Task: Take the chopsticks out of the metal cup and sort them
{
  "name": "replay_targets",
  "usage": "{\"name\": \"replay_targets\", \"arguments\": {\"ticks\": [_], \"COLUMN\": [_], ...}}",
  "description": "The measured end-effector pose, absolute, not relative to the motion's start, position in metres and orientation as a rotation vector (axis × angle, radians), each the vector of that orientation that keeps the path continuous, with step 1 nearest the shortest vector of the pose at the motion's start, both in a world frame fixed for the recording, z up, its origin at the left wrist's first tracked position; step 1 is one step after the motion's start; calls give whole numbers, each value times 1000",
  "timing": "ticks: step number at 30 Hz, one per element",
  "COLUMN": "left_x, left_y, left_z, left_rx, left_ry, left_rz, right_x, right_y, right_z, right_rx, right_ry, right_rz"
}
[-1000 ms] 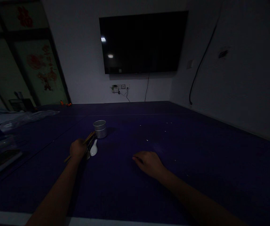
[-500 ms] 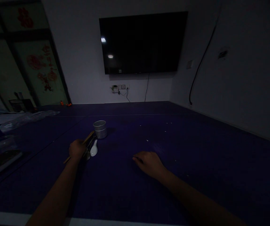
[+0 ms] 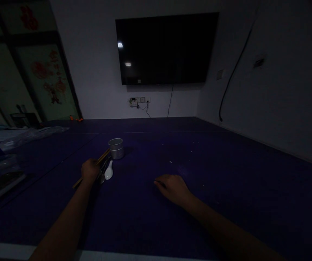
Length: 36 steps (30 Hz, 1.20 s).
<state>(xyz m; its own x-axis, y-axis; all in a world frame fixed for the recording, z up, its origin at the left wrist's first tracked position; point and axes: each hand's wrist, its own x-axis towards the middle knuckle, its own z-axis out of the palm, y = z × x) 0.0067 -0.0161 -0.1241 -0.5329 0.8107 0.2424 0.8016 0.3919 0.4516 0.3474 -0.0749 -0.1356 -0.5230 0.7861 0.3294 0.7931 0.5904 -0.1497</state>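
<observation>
My left hand (image 3: 90, 170) is closed around wooden chopsticks (image 3: 101, 158), which point up and to the right towards a silver metal cup (image 3: 116, 148). The cup stands upright on the purple-blue tabletop (image 3: 134, 217). Just right of my left hand lies a white soup spoon (image 3: 109, 172), bowl end towards me. Beside it is a metal spoon (image 3: 102, 178), partly hidden by the hand and chopsticks. My right hand (image 3: 173, 189) rests on the tabletop, well to the right of the spoons, its fingers curled in towards the thumb with nothing visible in them.
Small white scraps (image 3: 170, 161) are scattered beyond my right hand. At the left lie a dark, pale-edged flat object (image 3: 2, 185) and clear plastic wrapping (image 3: 33, 135). Small orange items (image 3: 79, 119) sit at the far edge. A television (image 3: 167, 49) hangs on the wall.
My left hand has shifted slightly up and right with the chopsticks, which now show more plainly. My right hand stays where it was.
</observation>
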Motion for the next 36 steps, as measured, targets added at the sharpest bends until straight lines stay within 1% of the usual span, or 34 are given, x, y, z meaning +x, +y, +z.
{"name": "replay_targets", "arguments": {"ticks": [15,36], "left_x": [8,3], "left_y": [-16,-16], "left_z": [-125,-124], "left_rx": [1511,1592], "left_ry": [2650,2599], "left_rz": [761,851], "right_x": [348,348], "right_y": [-74,-72], "right_z": [-136,-138], "right_rx": [-1289,-1266], "right_ry": [-2471,-2479], "right_rz": [-31,14]}}
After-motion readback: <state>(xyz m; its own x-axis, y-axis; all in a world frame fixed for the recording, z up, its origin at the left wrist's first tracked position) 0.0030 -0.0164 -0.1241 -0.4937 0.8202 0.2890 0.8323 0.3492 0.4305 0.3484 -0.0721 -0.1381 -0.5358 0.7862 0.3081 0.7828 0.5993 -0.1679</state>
